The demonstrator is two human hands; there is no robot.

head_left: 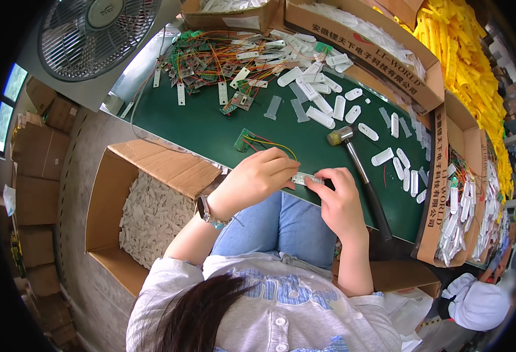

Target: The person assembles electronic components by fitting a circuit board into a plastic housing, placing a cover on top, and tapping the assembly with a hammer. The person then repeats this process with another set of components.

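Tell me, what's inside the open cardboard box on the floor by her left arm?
The cardboard box holds a heap of small white plastic pieces. Its flap and her left arm cover the right side, and the bottom stays hidden.

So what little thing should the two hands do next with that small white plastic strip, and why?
Probably press the small white plastic strip together along its length. Both the left hand and the right hand pinch it at the near edge of the green table, and thin coloured wires run from it to a small green circuit board, so it looks half assembled.
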